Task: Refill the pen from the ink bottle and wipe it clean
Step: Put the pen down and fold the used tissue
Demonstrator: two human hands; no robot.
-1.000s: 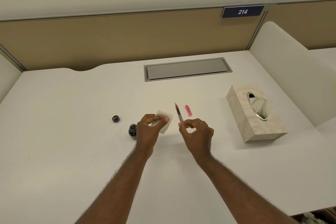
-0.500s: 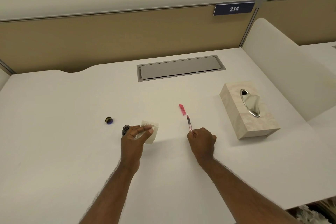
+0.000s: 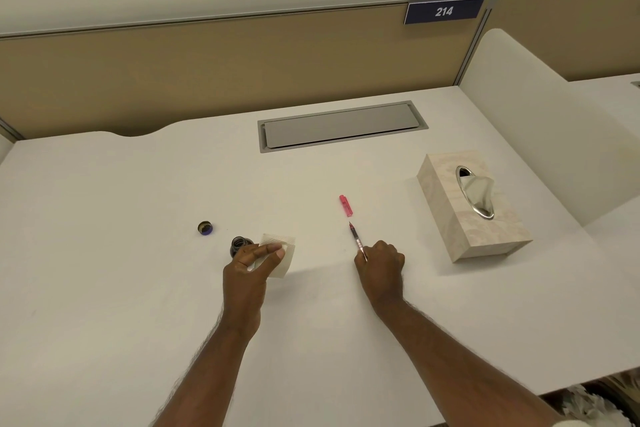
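Nearest to me, two bare forearms reach out over the white desk point(image 3: 104, 288). The left hand point(image 3: 247, 270) is pinched on a folded tissue point(image 3: 278, 255), thumb and fingertips closed over its near edge, and it sits just right of the open ink bottle point(image 3: 238, 245), almost touching it. The right hand point(image 3: 381, 265) is curled shut around the tail of the pen point(image 3: 356, 240), low at the desk surface. The pen's long axis runs away from that hand, far and slightly left, with its dark tip leading. Directly beyond the tip, nearly in line with the barrel and just apart from it, lies the pink pen cap point(image 3: 345, 205). That line seems to matter most: the cap is the right hand's neighbour, well apart from the left. The bottle's cap point(image 3: 205, 228) lies left of the bottle. Farther right stands a tissue box point(image 3: 446, 211); at the back, a grey cable hatch point(image 3: 341, 126).
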